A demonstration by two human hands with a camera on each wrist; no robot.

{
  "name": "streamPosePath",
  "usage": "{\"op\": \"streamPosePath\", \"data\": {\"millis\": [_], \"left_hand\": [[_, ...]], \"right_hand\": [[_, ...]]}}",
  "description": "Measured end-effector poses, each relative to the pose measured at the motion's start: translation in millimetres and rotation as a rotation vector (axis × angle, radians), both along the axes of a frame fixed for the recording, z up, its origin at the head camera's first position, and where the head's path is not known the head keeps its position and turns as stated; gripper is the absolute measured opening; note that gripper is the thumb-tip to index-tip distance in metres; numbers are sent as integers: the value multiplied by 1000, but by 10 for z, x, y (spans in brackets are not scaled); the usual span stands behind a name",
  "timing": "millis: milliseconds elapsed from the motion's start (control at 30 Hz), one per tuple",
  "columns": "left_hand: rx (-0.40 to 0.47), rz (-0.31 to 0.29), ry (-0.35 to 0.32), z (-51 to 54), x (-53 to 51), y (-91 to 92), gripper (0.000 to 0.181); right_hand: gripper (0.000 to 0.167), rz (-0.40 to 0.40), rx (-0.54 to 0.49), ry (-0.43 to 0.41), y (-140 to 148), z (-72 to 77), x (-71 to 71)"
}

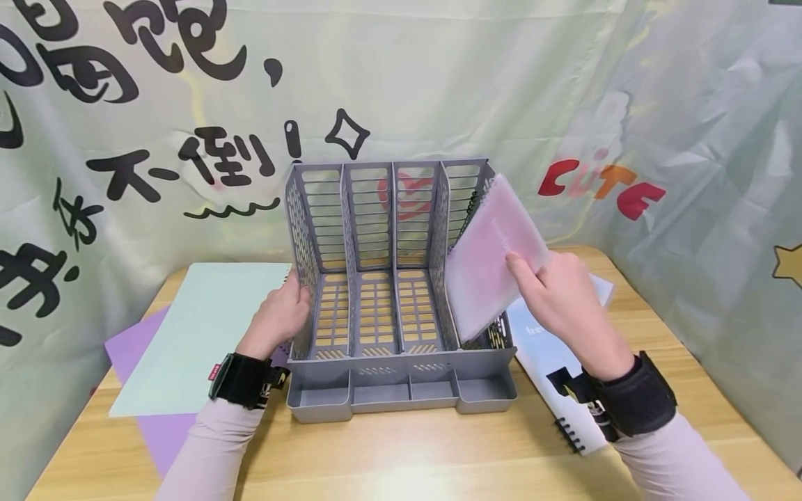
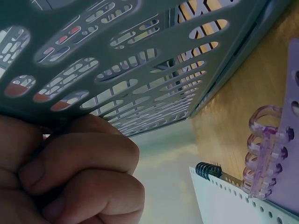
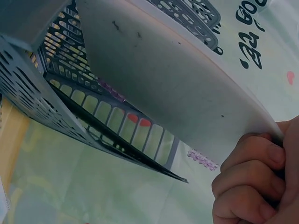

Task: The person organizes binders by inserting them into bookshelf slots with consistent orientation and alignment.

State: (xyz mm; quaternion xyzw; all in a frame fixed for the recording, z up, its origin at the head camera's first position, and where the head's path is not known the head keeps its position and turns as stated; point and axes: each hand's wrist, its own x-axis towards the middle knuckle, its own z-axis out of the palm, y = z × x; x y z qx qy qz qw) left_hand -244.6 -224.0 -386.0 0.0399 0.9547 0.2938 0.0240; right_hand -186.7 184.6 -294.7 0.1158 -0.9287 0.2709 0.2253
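A grey file rack (image 1: 401, 363) with upright dividers and a shallow front tray stands on the table. My left hand (image 1: 280, 316) is at its outer left side, fingers (image 2: 107, 149) curled against the slotted wall; the thumb is hidden in the left wrist view, but it seems to hold the rack. My right hand (image 1: 564, 296) pinches a pink translucent-covered spiral notebook (image 1: 491, 257) by its right edge. The notebook tilts, partly inside the rightmost compartment. A dark spiral-bound notebook (image 3: 117, 140) stands in that compartment, against its outer wall.
Left of the rack lies a mint-green notebook (image 1: 207, 334) over a purple one (image 1: 159, 435). To the right, a blue and white spiral notebook (image 1: 557, 376) lies partly under my right forearm. A printed curtain (image 1: 438, 83) hangs behind the wooden table (image 1: 401, 459).
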Motion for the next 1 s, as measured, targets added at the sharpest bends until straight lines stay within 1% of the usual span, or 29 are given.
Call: {"op": "streamPosePath", "data": {"millis": [67,167,300,400,567,800,933,1000], "left_hand": [[0,1,-2,7,-2,4,63],[4,6,-3,16,0,12,64],[4,5,2,20,-3,17,64],[3,3,3,17,-6,17,63],[2,-1,-11,13,-11,16,62],[-2,-6,-12,0,-25,20,62],[1,-11,-10,5,-20,18,63],[-1,-4,-8,3,-14,21,62]], "right_hand": [[42,4,19,1,-30,-22,-26],[49,-4,48,-11,-74,-62,-63],[58,-16,103,-5,-127,-111,-114],[55,-12,129,-7,-164,-142,-157],[48,-9,145,-36,-217,-190,-225],[47,-30,178,-56,-268,-243,-327],[46,-40,187,-85,-299,-263,-392],[46,-40,184,-109,-308,-277,-421]]}}
